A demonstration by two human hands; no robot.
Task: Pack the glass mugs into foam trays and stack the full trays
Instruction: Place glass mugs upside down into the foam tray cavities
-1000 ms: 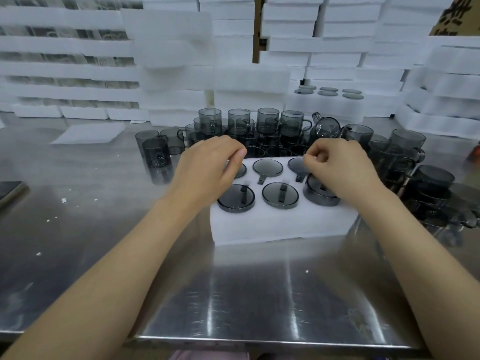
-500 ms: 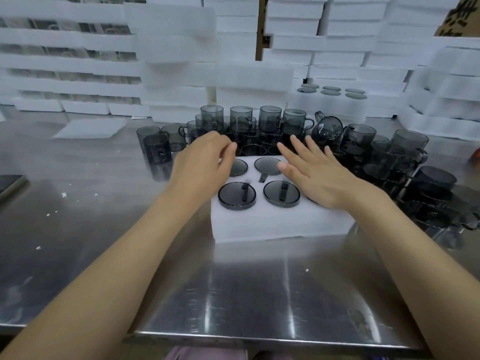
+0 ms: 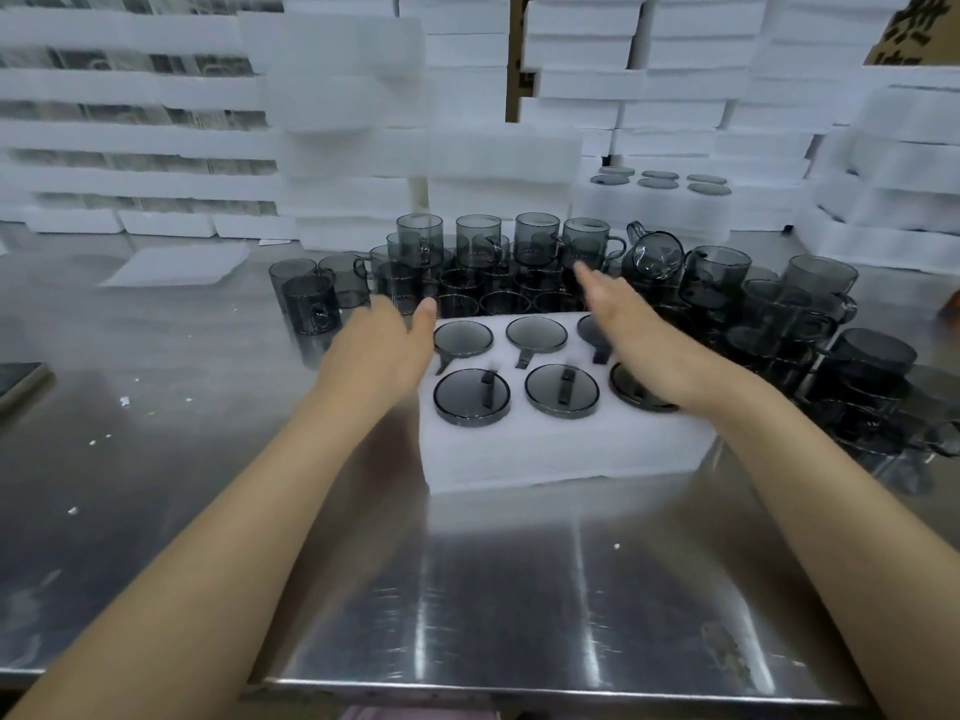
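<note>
A white foam tray lies on the steel table in front of me, with several smoky grey glass mugs sunk into its holes, bottoms up. Behind it stand many loose grey mugs, some stacked. My left hand hovers at the tray's left rear corner, fingers extended and holding nothing. My right hand reaches over the tray's right side toward the loose mugs, fingers straight, hiding part of two packed mugs.
Stacks of white foam trays wall the back and right. One filled tray sits at back right. More loose mugs crowd the right. A flat foam sheet lies at left. The steel table edge runs near me.
My right hand let go of the mug it was seating in the tray, opened, and moved forward over the tray. My left hand opened and slid to the tray's left rear corner.
</note>
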